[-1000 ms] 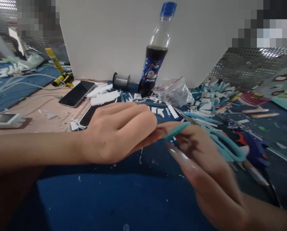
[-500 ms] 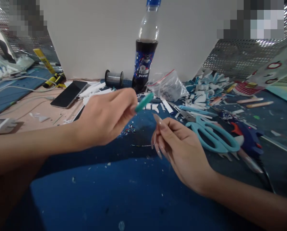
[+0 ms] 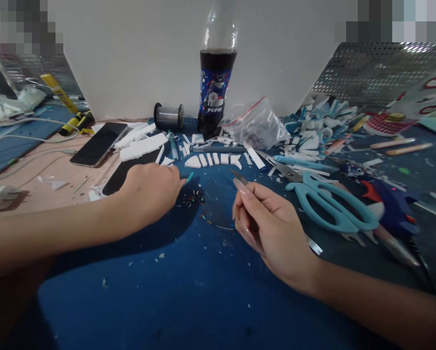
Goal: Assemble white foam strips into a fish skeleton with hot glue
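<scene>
My left hand (image 3: 150, 194) is closed on a small teal piece (image 3: 190, 178) that sticks out past its fingertips, to the left of a scatter of tiny coloured beads (image 3: 195, 197). My right hand (image 3: 267, 218) is closed round a thin metal tool, whose pointed tip (image 3: 235, 173) shows beyond the thumb and whose other end (image 3: 314, 244) shows behind the palm. A thin beaded strand (image 3: 216, 225) runs over the blue mat to the fingers of my right hand. Past the beads, white cut pieces (image 3: 203, 160) lie in a row shaped like a fish skeleton.
A Pepsi bottle (image 3: 215, 92), a wire spool (image 3: 169, 116) and a plastic bag (image 3: 258, 124) stand at the back. Light blue scissors (image 3: 335, 204) and a blue glue gun (image 3: 393, 209) lie at right, a phone (image 3: 99, 144) at left.
My left hand has moved down and left with the teal piece, uncovering the white pieces. The tool's two ends now show at my right hand. The view has shifted slightly.
</scene>
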The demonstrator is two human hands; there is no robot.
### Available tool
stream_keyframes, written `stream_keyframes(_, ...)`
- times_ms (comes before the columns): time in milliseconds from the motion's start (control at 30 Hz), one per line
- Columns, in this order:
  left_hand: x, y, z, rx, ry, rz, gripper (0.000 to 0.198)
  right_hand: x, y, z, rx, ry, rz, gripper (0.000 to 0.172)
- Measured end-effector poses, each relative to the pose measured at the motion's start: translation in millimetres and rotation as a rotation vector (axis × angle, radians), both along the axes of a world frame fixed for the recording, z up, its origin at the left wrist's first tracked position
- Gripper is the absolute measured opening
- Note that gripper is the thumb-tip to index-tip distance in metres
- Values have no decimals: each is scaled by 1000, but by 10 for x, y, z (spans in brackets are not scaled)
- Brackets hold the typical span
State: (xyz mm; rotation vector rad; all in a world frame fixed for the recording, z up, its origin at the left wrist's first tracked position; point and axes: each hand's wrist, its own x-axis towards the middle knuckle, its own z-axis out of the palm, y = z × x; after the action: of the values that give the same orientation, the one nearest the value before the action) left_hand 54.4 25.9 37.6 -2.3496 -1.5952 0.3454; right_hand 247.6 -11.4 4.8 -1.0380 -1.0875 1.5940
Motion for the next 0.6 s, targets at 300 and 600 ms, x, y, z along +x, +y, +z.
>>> stream_keyframes(300,6,27,-172,183,-86,-268,25,-40,2,-10,-13,7,17,37)
stream_keyframes(600,67,235,-146,-61,-132,-427,23,-47,-1,-6,-40,5,29,35)
